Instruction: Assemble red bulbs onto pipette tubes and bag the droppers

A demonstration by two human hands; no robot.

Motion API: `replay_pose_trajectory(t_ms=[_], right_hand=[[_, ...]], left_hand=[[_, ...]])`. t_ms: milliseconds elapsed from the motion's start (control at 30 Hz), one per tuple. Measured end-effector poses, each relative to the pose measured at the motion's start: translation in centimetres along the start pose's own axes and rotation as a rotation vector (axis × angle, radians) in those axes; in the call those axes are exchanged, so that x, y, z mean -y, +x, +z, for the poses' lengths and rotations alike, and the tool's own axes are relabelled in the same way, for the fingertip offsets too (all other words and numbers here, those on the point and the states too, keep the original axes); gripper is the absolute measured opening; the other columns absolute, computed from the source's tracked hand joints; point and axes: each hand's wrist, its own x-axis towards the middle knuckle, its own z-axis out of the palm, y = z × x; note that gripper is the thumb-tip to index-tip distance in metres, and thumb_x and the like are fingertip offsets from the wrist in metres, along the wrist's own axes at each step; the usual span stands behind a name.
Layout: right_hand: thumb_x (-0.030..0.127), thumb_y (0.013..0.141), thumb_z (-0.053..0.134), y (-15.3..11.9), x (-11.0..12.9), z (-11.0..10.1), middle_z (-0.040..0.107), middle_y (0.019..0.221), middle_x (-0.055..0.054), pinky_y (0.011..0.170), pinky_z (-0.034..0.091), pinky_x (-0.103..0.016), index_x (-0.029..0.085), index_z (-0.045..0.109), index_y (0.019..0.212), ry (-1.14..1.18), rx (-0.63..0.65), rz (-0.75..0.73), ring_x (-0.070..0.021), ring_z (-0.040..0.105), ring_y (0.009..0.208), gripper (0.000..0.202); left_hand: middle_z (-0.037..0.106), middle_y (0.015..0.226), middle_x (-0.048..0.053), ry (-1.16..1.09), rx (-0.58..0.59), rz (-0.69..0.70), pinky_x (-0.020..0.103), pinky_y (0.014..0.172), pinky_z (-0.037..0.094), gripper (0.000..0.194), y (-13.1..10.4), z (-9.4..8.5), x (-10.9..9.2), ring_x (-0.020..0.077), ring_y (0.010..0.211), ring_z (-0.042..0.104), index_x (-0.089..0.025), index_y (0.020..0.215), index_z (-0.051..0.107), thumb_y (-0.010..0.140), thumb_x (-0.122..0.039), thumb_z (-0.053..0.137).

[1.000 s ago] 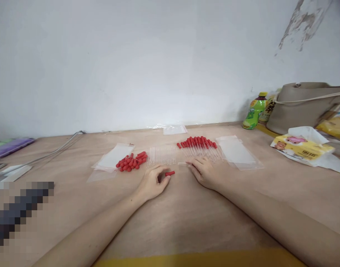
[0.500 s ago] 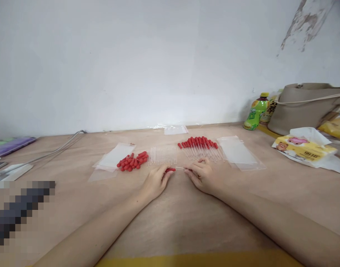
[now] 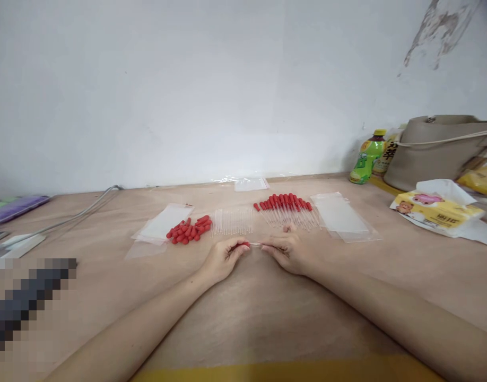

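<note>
We pinch a red bulb (image 3: 247, 244) between our left fingers (image 3: 238, 241), a clear tube (image 3: 255, 244) between our right fingers (image 3: 274, 241); the yellow packet's (image 3: 430, 213) dark lettering (image 3: 447, 219) we can't read.

both hands (image 3: 225, 259) bare, both forearms (image 3: 164, 310) bare

- The head view looked from above and behind the left hand (image 3: 224, 260) and right hand (image 3: 288, 252).
- It faced forward and somewhat down, over the hands to the wall (image 3: 188, 95) beyond them.
- It stood near enough that the forearms (image 3: 156, 315) filled the lower corners, the hands showing small between.
- Its wide field took in the table (image 3: 243, 318) around the hands and the bag (image 3: 430, 151) far to their right.
</note>
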Motion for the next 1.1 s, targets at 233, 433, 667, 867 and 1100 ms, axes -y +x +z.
replay_pose_trajectory(t_ms=[233,433,667,867,1100], right_hand=[[0.022,0.085,0.044,0.0,-1.5,0.3,0.064,0.065,0.001,0.067,0.021,-0.031,0.02,0.064,0.079,-0.107,0.085,-0.214,-0.0086,0.047,0.056,0.021],[0.02,0.084,0.042,-0.1,-1.2,0.8,0.059,0.062,0.0,0.064,0.019,-0.03,0.017,0.061,0.073,-0.243,0.038,-0.244,-0.0083,0.044,0.055,0.022],[0.021,0.088,0.037,0.0,-1.3,0.7,0.059,0.073,-0.004,0.065,0.028,-0.028,0.015,0.058,0.082,-0.194,0.042,-0.151,-0.0132,0.048,0.066,0.023],[0.022,0.087,0.039,0.4,0.4,-1.5,0.06,0.067,-0.002,0.061,0.029,-0.026,0.018,0.06,0.078,-0.185,0.022,-0.091,-0.0129,0.047,0.063,0.023],[0.023,0.086,0.039,0.4,1.1,-1.5,0.06,0.061,-0.002,0.063,0.027,-0.028,0.018,0.061,0.072,-0.186,0.008,-0.101,-0.0111,0.044,0.056,0.026]], left_hand=[[0.066,0.078,0.0,0.056,0.123,0.03,0.021,0.066,0.044,0.02,-0.4,0.0,0.1,0.0121,0.07,0.059,-0.019,0.088,0.063,0.085,-0.029,0.046],[0.067,0.077,0.0,0.165,0.072,0.076,0.022,0.063,0.046,0.02,-0.3,0.1,0.1,0.0123,0.067,0.06,-0.019,0.089,0.064,0.084,-0.03,0.049],[0.068,0.093,0.003,0.153,-0.073,0.106,0.028,0.076,0.049,0.024,0.1,-0.1,0.6,0.0169,0.083,0.063,-0.02,0.099,0.063,0.079,-0.032,0.057],[0.069,0.088,0.002,0.111,-0.044,0.116,0.025,0.071,0.049,0.018,0.0,-0.2,0.1,0.0152,0.078,0.064,-0.021,0.093,0.066,0.081,-0.027,0.054],[0.069,0.083,0.001,0.077,0.006,0.057,0.022,0.065,0.049,0.019,-0.4,0.2,-0.1,0.0133,0.07,0.063,-0.019,0.092,0.065,0.08,-0.028,0.055]])
